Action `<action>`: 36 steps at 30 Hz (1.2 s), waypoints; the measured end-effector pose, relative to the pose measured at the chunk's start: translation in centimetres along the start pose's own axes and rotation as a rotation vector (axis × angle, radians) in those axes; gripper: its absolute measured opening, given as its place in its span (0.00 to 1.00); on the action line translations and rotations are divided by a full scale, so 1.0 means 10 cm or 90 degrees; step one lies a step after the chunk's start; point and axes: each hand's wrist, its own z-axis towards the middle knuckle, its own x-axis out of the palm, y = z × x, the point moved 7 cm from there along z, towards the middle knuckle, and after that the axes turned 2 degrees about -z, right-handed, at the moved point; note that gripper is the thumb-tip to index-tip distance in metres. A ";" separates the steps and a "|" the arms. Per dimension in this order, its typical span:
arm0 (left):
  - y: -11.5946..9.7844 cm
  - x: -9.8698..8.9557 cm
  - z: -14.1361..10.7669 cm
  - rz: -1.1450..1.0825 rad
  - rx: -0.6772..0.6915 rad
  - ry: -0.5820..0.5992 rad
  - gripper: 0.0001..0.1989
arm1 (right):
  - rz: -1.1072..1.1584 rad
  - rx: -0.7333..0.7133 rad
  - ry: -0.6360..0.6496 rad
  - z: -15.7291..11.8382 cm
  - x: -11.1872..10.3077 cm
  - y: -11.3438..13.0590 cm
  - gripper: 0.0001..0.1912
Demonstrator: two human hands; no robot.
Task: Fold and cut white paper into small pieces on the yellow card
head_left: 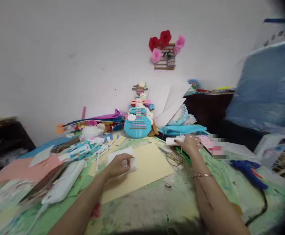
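My left hand [120,164] is closed in a pinch on a thin, see-through white piece [132,165], perhaps paper or film. Beneath it lies a white paper square [124,152] on a large cream sheet [152,163]. Farther right, my right hand [190,143] curls its fingers over a white roll [171,141] at the back of the table. The roll's middle is hidden by the hand. Just in front of that hand are scissors [174,159] with gold handles, and a green strip [183,154] lies partly under the wrist.
A blue glue gun [249,173] with its cord lies at right. On the left are a white power strip [65,182], pink sheets [29,169] and paper scraps [80,151]. A blue paper lute-like craft [137,125] stands against the wall, beside blue folded paper [184,130].
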 end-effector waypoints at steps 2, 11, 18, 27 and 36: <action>0.00 -0.01 0.00 0.006 -0.010 -0.001 0.08 | -0.002 -0.015 0.013 -0.02 0.04 0.01 0.31; -0.04 -0.14 0.01 -0.059 -0.013 -0.083 0.02 | 0.182 -0.118 -0.192 -0.08 -0.28 0.28 0.18; -0.07 -0.12 0.00 -0.082 0.007 -0.138 0.02 | 0.573 -0.454 0.186 -0.79 0.00 1.26 0.23; -0.30 0.10 0.01 -0.090 0.073 -0.057 0.05 | 0.466 -0.496 0.401 -1.30 0.36 1.57 0.20; 0.59 -0.08 -0.05 0.288 -0.268 -0.061 0.26 | 0.369 -0.365 0.316 -0.97 0.45 1.33 0.11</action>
